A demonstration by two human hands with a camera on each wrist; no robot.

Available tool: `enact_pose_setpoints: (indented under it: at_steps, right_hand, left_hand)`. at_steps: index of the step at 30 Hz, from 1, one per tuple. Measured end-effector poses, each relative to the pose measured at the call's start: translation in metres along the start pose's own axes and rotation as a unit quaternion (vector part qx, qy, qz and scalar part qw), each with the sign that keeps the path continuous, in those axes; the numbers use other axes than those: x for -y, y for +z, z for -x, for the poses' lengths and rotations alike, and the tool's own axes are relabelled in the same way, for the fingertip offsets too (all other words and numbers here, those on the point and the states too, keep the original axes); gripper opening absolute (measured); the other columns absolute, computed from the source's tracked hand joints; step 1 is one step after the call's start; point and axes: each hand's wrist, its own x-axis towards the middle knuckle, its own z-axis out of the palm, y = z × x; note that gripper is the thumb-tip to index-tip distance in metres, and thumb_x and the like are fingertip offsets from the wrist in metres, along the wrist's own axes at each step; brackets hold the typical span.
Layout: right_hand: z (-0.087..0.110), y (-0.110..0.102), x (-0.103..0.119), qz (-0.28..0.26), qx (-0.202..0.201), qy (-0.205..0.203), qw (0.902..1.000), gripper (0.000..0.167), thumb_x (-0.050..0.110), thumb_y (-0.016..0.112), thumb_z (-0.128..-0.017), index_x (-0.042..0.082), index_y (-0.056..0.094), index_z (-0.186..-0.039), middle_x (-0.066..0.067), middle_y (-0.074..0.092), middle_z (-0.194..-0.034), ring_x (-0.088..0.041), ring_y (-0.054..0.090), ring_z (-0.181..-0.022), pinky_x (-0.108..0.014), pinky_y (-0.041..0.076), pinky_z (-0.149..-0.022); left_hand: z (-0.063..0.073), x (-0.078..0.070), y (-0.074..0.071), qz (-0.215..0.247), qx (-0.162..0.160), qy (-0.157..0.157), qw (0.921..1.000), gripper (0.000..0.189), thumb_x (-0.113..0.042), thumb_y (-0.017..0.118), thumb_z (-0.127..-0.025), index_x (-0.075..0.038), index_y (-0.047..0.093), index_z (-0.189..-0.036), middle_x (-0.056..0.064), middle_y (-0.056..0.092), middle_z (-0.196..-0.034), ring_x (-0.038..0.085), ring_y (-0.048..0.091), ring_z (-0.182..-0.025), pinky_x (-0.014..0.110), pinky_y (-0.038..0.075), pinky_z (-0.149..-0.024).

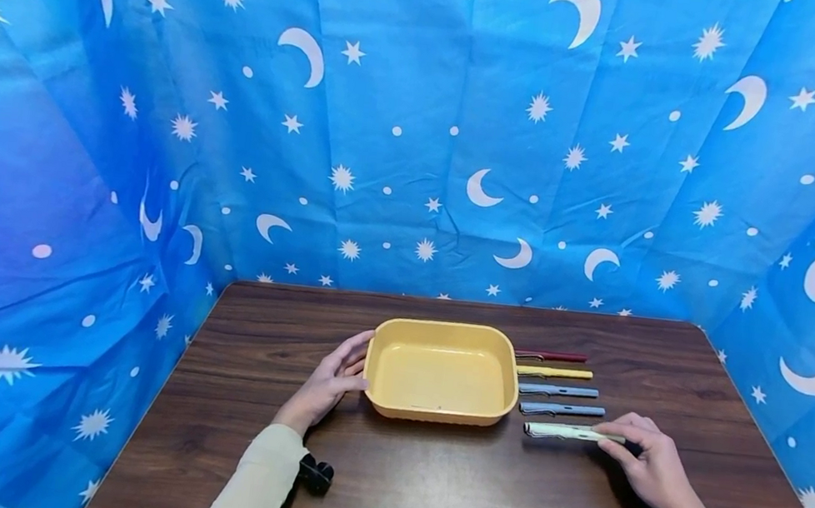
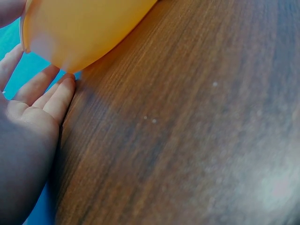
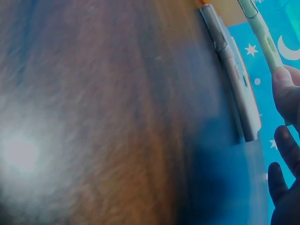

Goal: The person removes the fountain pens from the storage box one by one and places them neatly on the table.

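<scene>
A yellow rectangular tray point(image 1: 438, 415) stands upright near the middle of the table. My left hand point(image 1: 329, 379) rests against its left side, thumb and fingers spread along the wall; the left wrist view shows these fingers point(image 2: 61, 96) fairly straight beside the tray point(image 2: 89, 37). With thumb and fingertips, my right hand point(image 1: 648, 462) pinches the right end of a pale green pen point(image 1: 561, 432), its clip end pointing left. Behind that pen, in a row, lie a blue pen point(image 1: 563, 410), a light blue pen point(image 1: 561, 391), a yellow pen point(image 1: 560, 374) and a dark red pen point(image 1: 558, 357).
The dark wooden table point(image 1: 441, 492) ends at a blue curtain point(image 1: 418, 163) with moons and stars, which also hangs at both sides. The row of pens runs close along the tray's right wall, some left ends right at it.
</scene>
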Motion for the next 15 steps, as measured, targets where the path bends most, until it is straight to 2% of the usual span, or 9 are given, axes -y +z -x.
enact_pose_setpoints:
  at_steps: [4,15]
  right_hand:
    - [0.004,0.0,-0.003,0.004,0.001,-0.012,0.9999,0.033,-0.007,0.084,-0.08,0.017,0.083,-0.101,0.013,0.071,-0.091,-0.001,0.056,-0.092,-0.01,0.042,-0.081]
    - [0.009,0.002,-0.011,0.015,0.009,-0.046,0.9988,0.036,-0.01,0.086,-0.075,0.017,0.083,-0.098,0.014,0.071,-0.092,-0.003,0.055,-0.089,-0.013,0.043,-0.078]
  left_hand:
    - [0.0,0.0,0.0,0.0,-0.005,-0.002,1.0,0.083,0.0,0.073,-0.092,-0.021,0.036,-0.164,0.009,0.035,-0.168,0.03,0.034,-0.155,0.02,0.042,-0.114]
    - [-0.001,0.001,0.0,-0.005,-0.005,-0.004,1.0,0.084,-0.001,0.073,-0.093,-0.018,0.033,-0.165,0.013,0.032,-0.17,0.034,0.031,-0.156,0.02,0.042,-0.114]
